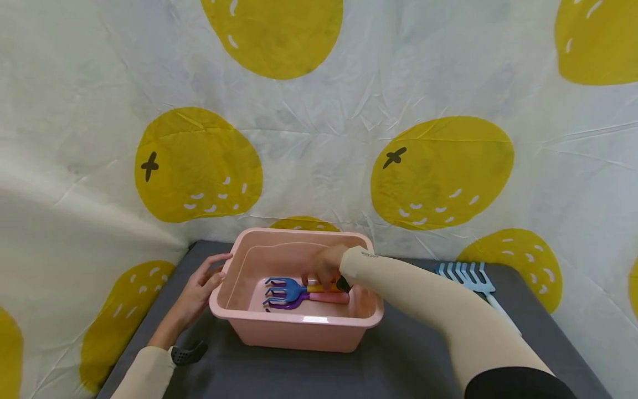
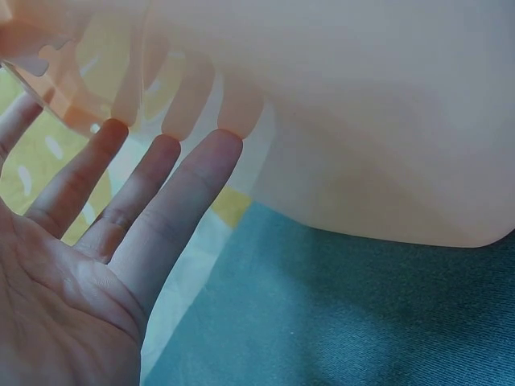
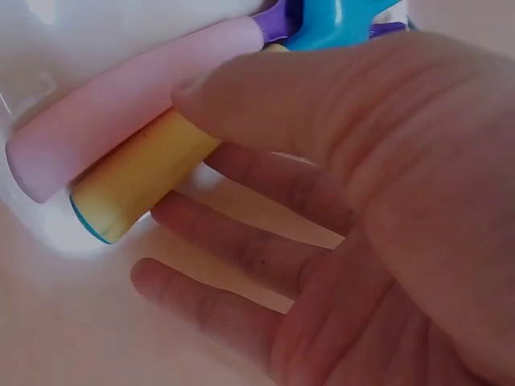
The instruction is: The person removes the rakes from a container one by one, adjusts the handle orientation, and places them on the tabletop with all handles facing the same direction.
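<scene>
A pink plastic tub (image 1: 299,332) stands on the table, a blue hand rake (image 1: 285,289) with a yellow handle (image 3: 133,189) inside it. Partly under the blue one lies a purple hand rake (image 1: 299,301) with a pink handle (image 3: 121,104). My right hand (image 1: 324,266) reaches into the tub and holds the yellow handle between thumb and fingers. At the tub's left side is my left hand (image 1: 199,285). In the left wrist view its fingers (image 2: 189,181) are straight and spread, fingertips against the tub's outer wall.
A light blue rake (image 1: 468,279) with a pale handle lies on the dark grey tabletop (image 1: 399,360), right of the tub and beyond my right arm. A white cloth (image 1: 319,166) printed with yellow fruit hangs behind the table and along its sides.
</scene>
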The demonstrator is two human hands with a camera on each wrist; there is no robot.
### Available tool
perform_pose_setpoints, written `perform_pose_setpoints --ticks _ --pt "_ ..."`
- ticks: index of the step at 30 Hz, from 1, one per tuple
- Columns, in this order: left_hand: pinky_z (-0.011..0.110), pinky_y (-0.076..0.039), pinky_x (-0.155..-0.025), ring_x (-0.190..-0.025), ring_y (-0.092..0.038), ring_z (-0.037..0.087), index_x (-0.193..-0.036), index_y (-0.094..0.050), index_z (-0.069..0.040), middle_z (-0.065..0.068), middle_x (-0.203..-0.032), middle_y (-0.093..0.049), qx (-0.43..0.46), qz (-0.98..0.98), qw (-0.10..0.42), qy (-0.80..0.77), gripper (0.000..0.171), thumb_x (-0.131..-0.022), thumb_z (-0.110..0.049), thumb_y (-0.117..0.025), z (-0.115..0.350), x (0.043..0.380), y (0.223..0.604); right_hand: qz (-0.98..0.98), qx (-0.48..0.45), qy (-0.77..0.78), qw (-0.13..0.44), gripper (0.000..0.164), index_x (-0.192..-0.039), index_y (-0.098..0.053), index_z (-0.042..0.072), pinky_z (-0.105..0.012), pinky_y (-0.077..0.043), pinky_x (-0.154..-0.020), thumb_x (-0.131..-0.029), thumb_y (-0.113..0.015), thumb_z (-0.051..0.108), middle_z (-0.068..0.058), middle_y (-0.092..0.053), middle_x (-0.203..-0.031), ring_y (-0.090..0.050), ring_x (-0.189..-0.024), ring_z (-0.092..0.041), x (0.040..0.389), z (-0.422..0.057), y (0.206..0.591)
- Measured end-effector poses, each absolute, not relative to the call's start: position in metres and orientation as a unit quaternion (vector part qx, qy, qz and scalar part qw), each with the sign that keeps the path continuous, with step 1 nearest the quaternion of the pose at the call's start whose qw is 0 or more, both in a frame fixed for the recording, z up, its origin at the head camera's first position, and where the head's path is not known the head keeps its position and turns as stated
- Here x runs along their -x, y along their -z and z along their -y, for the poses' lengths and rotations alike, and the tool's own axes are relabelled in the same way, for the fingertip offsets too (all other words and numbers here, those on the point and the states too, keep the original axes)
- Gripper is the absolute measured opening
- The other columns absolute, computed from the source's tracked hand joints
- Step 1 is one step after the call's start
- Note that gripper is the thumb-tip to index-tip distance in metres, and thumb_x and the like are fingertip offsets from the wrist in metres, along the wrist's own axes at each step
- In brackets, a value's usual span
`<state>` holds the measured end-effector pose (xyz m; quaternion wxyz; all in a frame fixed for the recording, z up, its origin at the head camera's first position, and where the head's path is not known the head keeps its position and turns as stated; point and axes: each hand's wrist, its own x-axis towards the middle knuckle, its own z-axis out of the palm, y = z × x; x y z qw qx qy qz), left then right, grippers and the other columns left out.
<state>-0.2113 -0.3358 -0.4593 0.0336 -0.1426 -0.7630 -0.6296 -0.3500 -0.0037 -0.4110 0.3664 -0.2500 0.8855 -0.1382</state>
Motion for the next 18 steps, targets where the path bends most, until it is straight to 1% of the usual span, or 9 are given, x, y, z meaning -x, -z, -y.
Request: perform_pose_setpoints --ticks 1,2,5,6,7,8,9,11,18 --pt "0.037 -0.06 -0.081 -0.111 -0.067 0.017 -0.154 -0.037 -0.011 0.035 -0.149 -0.043 0.143 0.763 0.034 0.63 0.045 -0.111 -0.015 -0.046 0.336 0.212 0.46 -0.879 0.257 0.159 0.369 0.051 -0.11 -0.076 0.026 -0.028 -0.046 -0.052 -0.069 -0.08 -0.004 -0.002 -0.06 -0.077 -0.056 -0.065 -0.02 0.353 0.004 0.416" --pt "0.037 -0.06 -0.081 -0.111 -0.068 0.017 -0.154 -0.037 -0.011 0.035 -0.149 -0.043 0.142 0.763 0.034 0.63 0.045 -0.111 -0.015 -0.047 0.336 0.212 0.46 -0.848 0.334 0.192 0.365 0.044 -0.106 -0.076 0.021 -0.03 -0.05 -0.058 -0.071 -0.08 -0.005 -0.005 -0.061 -0.079 -0.058 -0.07 -0.022 0.358 0.003 0.42" --pt "0.036 -0.06 -0.082 -0.112 -0.067 0.015 -0.154 -0.037 -0.011 0.034 -0.149 -0.044 0.144 0.763 0.035 0.63 0.045 -0.11 -0.015 -0.047 0.336 0.212 0.462 -0.824 0.373 0.243 0.351 0.032 -0.097 -0.075 0.013 -0.027 -0.052 -0.062 -0.073 -0.079 -0.008 -0.003 -0.06 -0.08 -0.058 -0.07 -0.018 0.355 -0.001 0.423" --pt "0.036 -0.06 -0.082 -0.112 -0.067 0.014 -0.154 -0.038 -0.011 0.033 -0.149 -0.044 0.144 0.762 0.036 0.63 0.045 -0.11 -0.015 -0.047 0.336 0.211 0.463 -0.822 0.383 0.24 0.347 0.032 -0.098 -0.075 0.012 -0.026 -0.052 -0.061 -0.074 -0.078 -0.009 -0.003 -0.06 -0.08 -0.058 -0.069 -0.018 0.355 -0.001 0.424" --pt "0.036 -0.06 -0.083 -0.113 -0.067 0.013 -0.154 -0.038 -0.011 0.033 -0.15 -0.044 0.145 0.762 0.037 0.63 0.045 -0.11 -0.015 -0.047 0.336 0.211 0.463 -0.821 0.389 0.228 0.352 0.034 -0.101 -0.074 0.013 -0.026 -0.051 -0.06 -0.075 -0.078 -0.009 -0.002 -0.06 -0.08 -0.057 -0.067 -0.017 0.356 0.0 0.427" --pt "0.036 -0.06 -0.084 -0.113 -0.066 0.012 -0.154 -0.038 -0.01 0.032 -0.15 -0.044 0.146 0.762 0.037 0.63 0.045 -0.11 -0.014 -0.047 0.336 0.211 0.464 -0.824 0.394 0.196 0.356 0.043 -0.106 -0.072 0.018 -0.026 -0.048 -0.058 -0.074 -0.078 -0.01 -0.001 -0.059 -0.082 -0.056 -0.066 -0.016 0.358 0.002 0.429" --pt "0.035 -0.059 -0.084 -0.114 -0.066 0.012 -0.154 -0.038 -0.01 0.032 -0.151 -0.043 0.147 0.762 0.038 0.629 0.045 -0.11 -0.014 -0.047 0.336 0.211 0.464 -0.855 0.335 0.145 0.368 0.051 -0.111 -0.07 0.024 -0.024 -0.045 -0.054 -0.074 -0.08 -0.009 0.001 -0.059 -0.082 -0.054 -0.063 -0.014 0.357 0.004 0.431" --pt "0.036 -0.059 -0.084 -0.113 -0.066 0.012 -0.154 -0.038 -0.01 0.032 -0.151 -0.043 0.149 0.762 0.039 0.629 0.045 -0.11 -0.014 -0.047 0.335 0.211 0.465 -0.856 0.334 0.103 0.381 0.059 -0.116 -0.066 0.03 -0.024 -0.042 -0.051 -0.073 -0.082 -0.008 -0.001 -0.058 -0.084 -0.052 -0.06 -0.015 0.362 0.008 0.436" --pt "0.037 -0.06 -0.082 -0.112 -0.068 0.023 -0.154 -0.038 -0.01 0.035 -0.149 -0.043 0.149 0.759 0.042 0.632 0.045 -0.11 -0.015 -0.047 0.335 0.21 0.467 -0.86 0.299 0.118 0.396 0.057 -0.112 -0.067 0.033 -0.026 -0.042 -0.049 -0.072 -0.086 -0.003 -0.004 -0.058 -0.089 -0.051 -0.058 -0.018 0.369 0.013 0.446"
